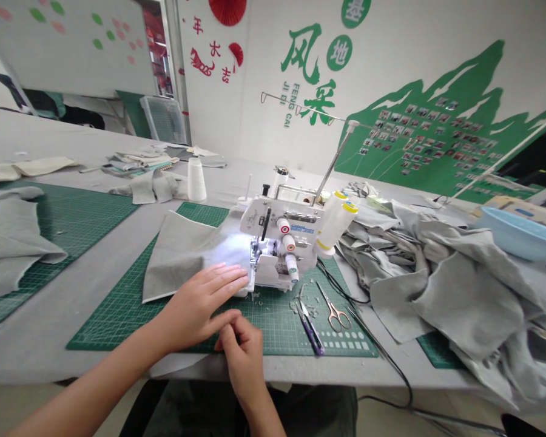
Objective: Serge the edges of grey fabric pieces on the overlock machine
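Observation:
A white overlock sewing machine [277,243] stands in front of me, its lamp lighting a piece of grey fabric [177,249] by the presser foot. My left hand [209,300] lies on this fabric just left of the foot, fingers stretched out flat. Below it, close to my left thumb, is my right hand [243,349], its fingers curled in. Whatever those fingers may hold is hidden. On the green cutting mat [273,337] to the right of my hands lie purple-handled thread snips [310,328] and small scissors [334,308], among thread scraps.
A large heap of grey fabric pieces [464,285] fills the right side, with a light blue basin [523,233] behind it. Black cables [382,349] run over the table's front edge. At left are more cloth [13,237] and a white thread cone [196,180].

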